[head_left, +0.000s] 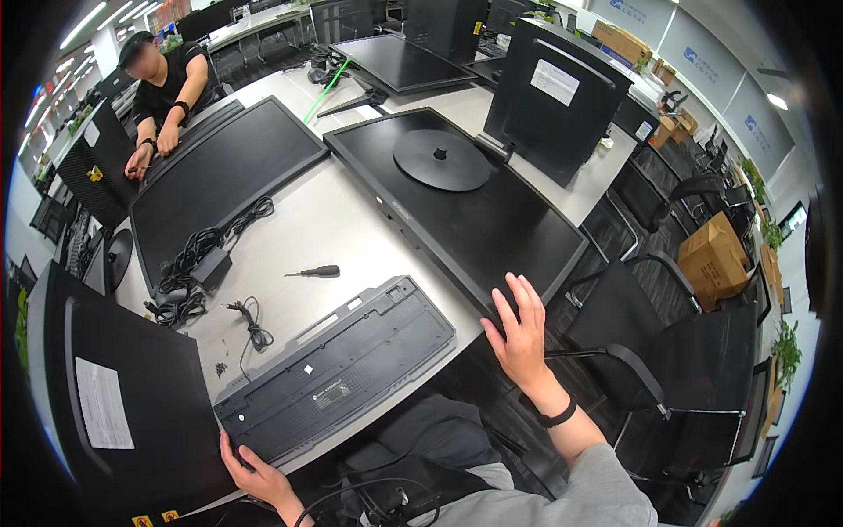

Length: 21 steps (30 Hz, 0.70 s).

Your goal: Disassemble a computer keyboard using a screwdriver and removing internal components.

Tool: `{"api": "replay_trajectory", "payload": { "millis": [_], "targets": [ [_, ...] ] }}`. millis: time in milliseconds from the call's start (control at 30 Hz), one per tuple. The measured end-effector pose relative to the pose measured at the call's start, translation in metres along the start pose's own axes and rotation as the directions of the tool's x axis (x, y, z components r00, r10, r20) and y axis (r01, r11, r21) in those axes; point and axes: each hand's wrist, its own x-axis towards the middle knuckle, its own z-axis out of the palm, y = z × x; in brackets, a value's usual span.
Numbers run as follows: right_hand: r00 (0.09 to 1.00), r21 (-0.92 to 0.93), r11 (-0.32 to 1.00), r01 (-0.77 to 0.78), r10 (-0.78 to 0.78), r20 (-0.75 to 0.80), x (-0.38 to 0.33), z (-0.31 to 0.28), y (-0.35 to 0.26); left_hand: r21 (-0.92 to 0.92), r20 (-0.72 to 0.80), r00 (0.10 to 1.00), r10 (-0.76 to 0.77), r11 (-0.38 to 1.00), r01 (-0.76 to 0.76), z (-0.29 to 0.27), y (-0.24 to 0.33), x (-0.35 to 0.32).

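Observation:
An upside-down black keyboard lies along the near table edge, with its underside up. My left hand is at its near left end, fingers stretched and thumb apart, touching the edge or just beside it. My right hand is open, fingers spread, at the near corner of a black monitor that lies screen up. A round black stand base rests on that screen. Behind the keyboard are a black-handled screwdriver, a coiled keyboard cable and a small pile of dark screws.
Another flat monitor and a cable bundle with a power adapter occupy the left. A black computer case stands near left, another at the back right. Across the table, a person works by a tower. Chairs stand right.

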Motion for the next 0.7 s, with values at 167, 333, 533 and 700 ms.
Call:
{"api": "replay_trajectory", "payload": {
  "millis": [167,333,533,700],
  "targets": [
    [0.999,0.032,0.998,-0.048,0.048,-0.002,0.008,0.003,0.023,-0.002,-0.012,1.000,0.002,1.000,-0.002,0.001,0.001,0.000],
    [0.996,0.033,0.996,-0.088,0.088,-0.017,0.018,-0.003,0.027,-0.014,-0.018,1.000,-0.009,1.000,0.009,0.001,0.002,0.000],
    [0.995,0.354,0.935,-0.026,-0.011,0.102,0.008,-0.017,-0.028,-0.164,0.031,0.997,-0.075,0.983,0.079,0.004,0.017,-0.004],
    [0.907,0.427,0.840,-0.334,0.164,0.388,0.015,0.006,-0.043,-0.199,0.094,0.992,-0.088,0.974,0.105,0.010,0.035,-0.013]
  ]
}}
